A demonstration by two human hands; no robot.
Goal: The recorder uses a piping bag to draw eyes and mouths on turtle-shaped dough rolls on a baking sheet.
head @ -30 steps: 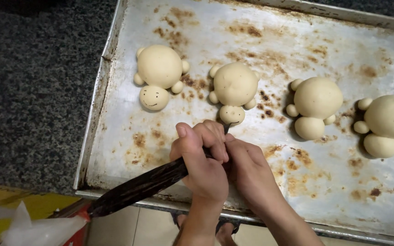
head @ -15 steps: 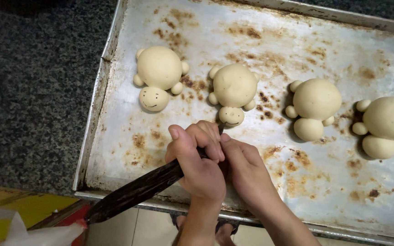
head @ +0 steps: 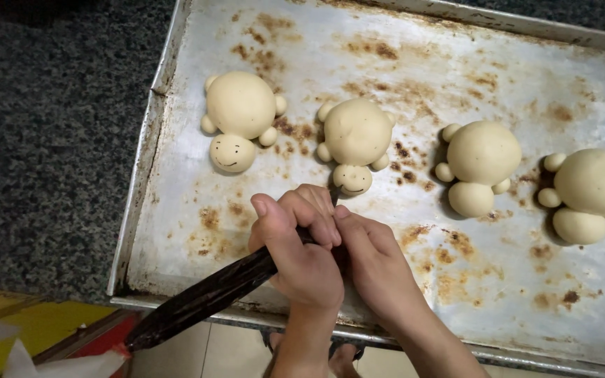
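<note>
Clamped in left hand (head: 302, 245): dark piping bag (head: 204, 297), tip at second dough turtle (head: 355, 143)'s face; right hand (head: 372, 255) closed alongside, steadying for fine lines above baking tray (head: 456, 56).

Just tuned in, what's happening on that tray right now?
A person's left hand and right hand together grip a dark piping bag, its tip at the head of the second pale turtle-shaped dough bun on the stained metal baking tray. The first dough turtle has a drawn face; the third dough turtle and fourth dough turtle are blank.
</note>
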